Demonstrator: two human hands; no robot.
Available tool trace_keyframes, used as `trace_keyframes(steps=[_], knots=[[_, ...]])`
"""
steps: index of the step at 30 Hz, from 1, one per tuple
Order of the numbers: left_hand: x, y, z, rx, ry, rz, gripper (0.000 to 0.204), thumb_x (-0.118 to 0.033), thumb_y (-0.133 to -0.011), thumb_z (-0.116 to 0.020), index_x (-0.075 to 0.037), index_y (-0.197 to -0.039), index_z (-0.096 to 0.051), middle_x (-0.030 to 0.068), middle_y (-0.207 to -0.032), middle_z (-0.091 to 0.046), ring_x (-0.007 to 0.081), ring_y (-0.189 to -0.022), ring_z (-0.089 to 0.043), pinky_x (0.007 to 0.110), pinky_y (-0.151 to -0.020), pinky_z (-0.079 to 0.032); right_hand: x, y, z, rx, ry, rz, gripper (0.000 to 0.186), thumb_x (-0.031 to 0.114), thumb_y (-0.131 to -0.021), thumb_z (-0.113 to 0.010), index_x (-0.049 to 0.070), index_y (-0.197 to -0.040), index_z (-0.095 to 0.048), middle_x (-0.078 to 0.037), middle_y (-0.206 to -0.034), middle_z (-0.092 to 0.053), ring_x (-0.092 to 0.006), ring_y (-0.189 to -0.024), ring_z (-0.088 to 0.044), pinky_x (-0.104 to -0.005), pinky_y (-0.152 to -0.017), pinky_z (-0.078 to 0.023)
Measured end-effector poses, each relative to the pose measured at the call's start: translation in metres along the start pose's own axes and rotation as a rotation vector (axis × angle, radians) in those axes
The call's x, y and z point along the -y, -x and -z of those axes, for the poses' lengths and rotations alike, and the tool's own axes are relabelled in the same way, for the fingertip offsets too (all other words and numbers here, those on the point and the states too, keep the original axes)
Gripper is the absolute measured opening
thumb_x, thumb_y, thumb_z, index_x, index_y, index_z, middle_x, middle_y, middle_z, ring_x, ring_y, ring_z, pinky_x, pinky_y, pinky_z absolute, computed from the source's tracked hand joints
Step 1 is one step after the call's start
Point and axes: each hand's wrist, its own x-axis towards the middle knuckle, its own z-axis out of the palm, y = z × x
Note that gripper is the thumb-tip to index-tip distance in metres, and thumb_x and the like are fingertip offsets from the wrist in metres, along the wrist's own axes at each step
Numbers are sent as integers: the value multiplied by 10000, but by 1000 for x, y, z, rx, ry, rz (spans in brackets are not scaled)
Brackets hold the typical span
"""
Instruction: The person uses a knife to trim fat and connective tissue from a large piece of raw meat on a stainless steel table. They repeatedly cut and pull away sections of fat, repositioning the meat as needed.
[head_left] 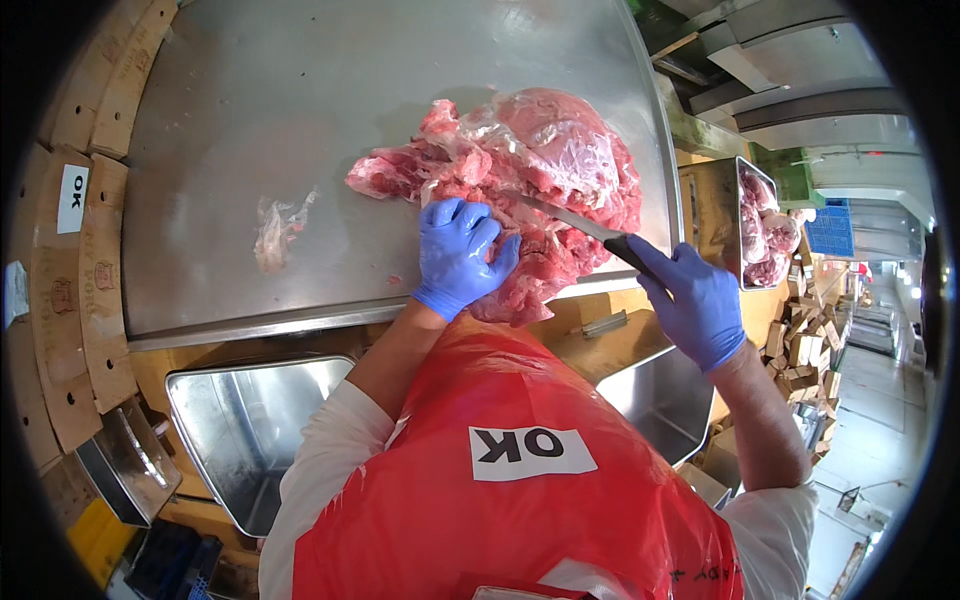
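A large piece of raw meat point(575, 145), pink with whitish membrane, lies near the front edge of a steel table point(260, 90). My right hand point(692, 303), in a blue glove, is closed round the dark handle of a knife point(580, 222). The blade reaches leftward into the meat, its tip hidden there. My left hand point(456, 256), also blue-gloved, presses on the meat's near left part with its fingers curled into it. A small scrap of pale membrane point(281, 232) lies apart on the table to the left.
Steel tubs stand below the table's front edge, one at left point(262, 430) and one at right point(660, 400). Cardboard boxes point(75, 290) line the left side. At the right, a metal tray point(743, 225) holds several meat pieces. Beyond it are a blue crate point(829, 228) and stacked boxes point(805, 350).
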Motion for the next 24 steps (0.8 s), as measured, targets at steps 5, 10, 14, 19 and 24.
trace_keyframes(steps=[5,10,14,19,24], knots=[[-1,0,3,4,62,40,260,-274,-798,-850,-153,-778,-620,26,-944,-639,295,-953,-570,469,-900,-438,-3,-45,37,193,-1,138,387,222,-968,-696,272,-1349,-738,-132,-836,-680,-362,-733,-707,-505,-662,-564],[1,1,3,7,80,53,256,-263,-778,-852,-157,-763,-620,27,-937,-637,297,-924,-569,467,-891,-435,-13,-91,69,360,-146,122,310,259,-1016,-675,247,-1304,-788,-157,-905,-774,-349,-790,-745,-457,-738,-585],[2,0,5,17,95,73,263,-249,-747,-863,-162,-754,-615,26,-930,-631,292,-911,-566,465,-872,-434,9,-123,99,592,-162,-92,291,234,-1021,-688,184,-1288,-795,-165,-896,-775,-316,-714,-721,-419,-699,-561],[8,-2,9,91,172,92,285,-225,-713,-880,-167,-748,-603,23,-912,-612,286,-895,-556,464,-842,-425,-4,-136,85,587,-253,-35,291,236,-1024,-694,141,-1281,-793,-185,-851,-757,-304,-681,-705,-412,-685,-554],[6,-6,11,105,193,107,302,-210,-705,-888,-165,-747,-593,20,-911,-606,286,-896,-548,465,-844,-415,-7,-145,68,609,-302,-49,290,237,-1013,-683,142,-1259,-801,-211,-849,-747,-342,-685,-713,-430,-672,-556]])
